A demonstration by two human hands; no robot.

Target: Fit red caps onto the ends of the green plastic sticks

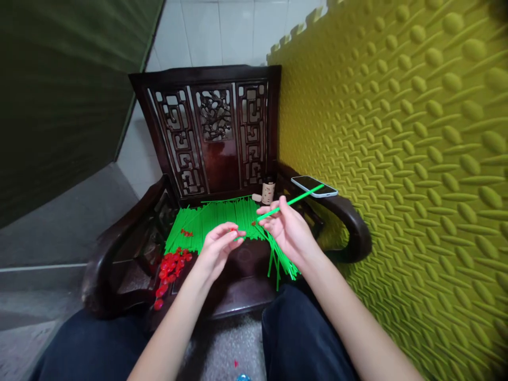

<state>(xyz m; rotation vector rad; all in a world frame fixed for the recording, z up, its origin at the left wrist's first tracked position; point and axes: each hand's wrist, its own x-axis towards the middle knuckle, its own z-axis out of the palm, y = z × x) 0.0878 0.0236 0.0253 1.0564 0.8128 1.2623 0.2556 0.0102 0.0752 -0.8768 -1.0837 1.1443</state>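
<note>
My right hand (291,233) is closed on a thin green stick (305,194), which slants up to the right between thumb and fingers. Near the stick's lower end is a tiny reddish bit (253,223); whether it is attached, I cannot tell. My left hand (216,248) pinches a small red piece (234,229), mostly hidden by the fingertips. Behind both hands, a wide layer of green sticks (222,214) covers the back of the chair seat. More green sticks (282,262) lie loosely under my right wrist. Shiny red pieces (170,267) are heaped at the seat's left.
The dark carved wooden chair (220,164) has curved armrests. A phone (313,186) rests on the right one. At the seat's back right stands a patterned jar (268,191). Yellow textured foam matting (416,132) rises at right, dark green fabric (67,95) at left.
</note>
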